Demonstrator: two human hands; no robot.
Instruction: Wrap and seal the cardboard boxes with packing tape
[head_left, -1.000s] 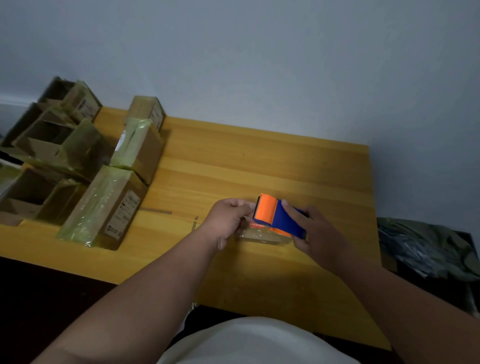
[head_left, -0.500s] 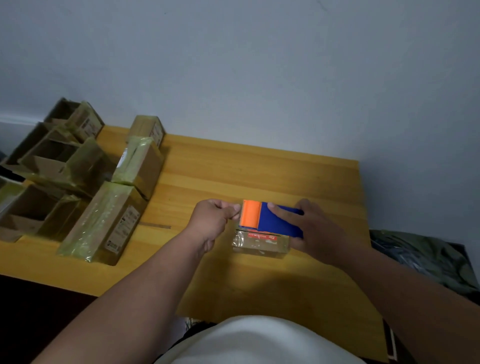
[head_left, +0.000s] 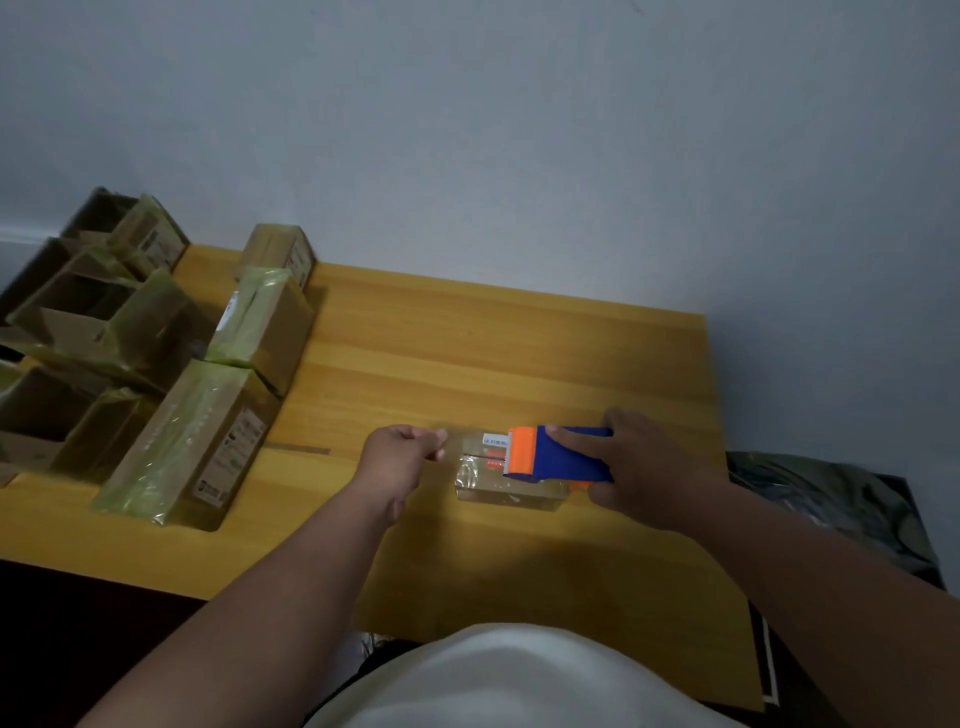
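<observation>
On the wooden surface (head_left: 519, 353), near its front edge, a small cardboard box (head_left: 506, 480) lies under the tape dispenser (head_left: 558, 453). Your right hand (head_left: 641, 467) wraps its grip around the dispenser; your left hand (head_left: 400, 457) pinches the clear tape end beside the box.

No text can be read anywhere. Small box (head_left: 506, 470) under the tape dispenser (head_left: 558, 453): white label strip with dark print plus red printing on top, too blurred to make out. Long wrapped box (head_left: 192, 441) near left: white shipping label on its right side, print too small. Wrapped box (head_left: 262, 325) behind it: white label on its left edge, illegible. Far boxes (head_left: 280, 249) (head_left: 150, 241): labels also unreadable.
</observation>
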